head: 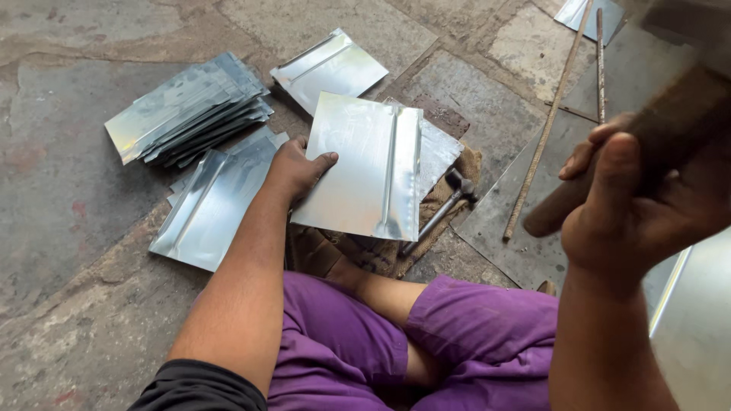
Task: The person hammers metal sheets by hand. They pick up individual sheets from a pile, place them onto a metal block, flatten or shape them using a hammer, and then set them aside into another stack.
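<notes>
Head view: a seamed sheet (365,164) is pinned on the rail (442,213) by left-hand (293,167) fingers, a mallet (647,137) is gripped raised by the right hand (632,205); a stack (190,106) lies finished, apparently.

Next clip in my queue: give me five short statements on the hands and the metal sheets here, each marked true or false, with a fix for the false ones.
1. The left hand holds the edge of a shiny metal sheet. True.
2. The right hand is empty. False: it grips a wooden handle, raised.
3. A stack of sheets lies on the floor beyond the left hand. True.
4. The held sheet is perfectly flat. False: a raised seam runs along it.
5. A hammer lies partly under the held sheet. True.
</notes>
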Available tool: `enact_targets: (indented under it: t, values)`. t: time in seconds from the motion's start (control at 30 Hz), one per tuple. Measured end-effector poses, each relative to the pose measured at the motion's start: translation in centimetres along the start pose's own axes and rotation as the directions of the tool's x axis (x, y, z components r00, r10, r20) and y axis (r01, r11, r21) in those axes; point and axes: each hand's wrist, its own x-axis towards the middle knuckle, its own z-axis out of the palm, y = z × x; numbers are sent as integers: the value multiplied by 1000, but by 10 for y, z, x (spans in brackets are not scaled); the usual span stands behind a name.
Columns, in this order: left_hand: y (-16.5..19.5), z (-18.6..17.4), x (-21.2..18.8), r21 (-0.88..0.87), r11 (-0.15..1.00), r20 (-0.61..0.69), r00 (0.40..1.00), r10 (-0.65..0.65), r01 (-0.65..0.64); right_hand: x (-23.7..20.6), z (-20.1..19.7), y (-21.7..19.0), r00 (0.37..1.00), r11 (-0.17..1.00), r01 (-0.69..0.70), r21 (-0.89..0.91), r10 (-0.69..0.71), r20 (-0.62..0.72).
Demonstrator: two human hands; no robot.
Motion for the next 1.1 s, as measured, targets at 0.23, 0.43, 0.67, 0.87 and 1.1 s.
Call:
enact_targets:
  t: [0.23,0.43,0.67,0.87,1.1]
  values:
    - [6,0,-10,-26,1000,6,1000,-7,7,-31,64,35,512,429,-431,-794,841,176]
    - [5,0,-10,-3,1000,-14,1000,16,-16,5,25,1,913,904,-377,-200,400,83]
    - [3,7,-1,-43,992,-28,992,-124,123,-9,35,20,991,994,-110,-17,108,-82]
    - [-10,12,8,-127,987,-42,995,89,-94,-32,60,46,785,734,-279,-619,545,294]
    - [-19,13,11,-202,979,23,1000,18,-13,6,10,5,995,981,-85,-176,92,28]
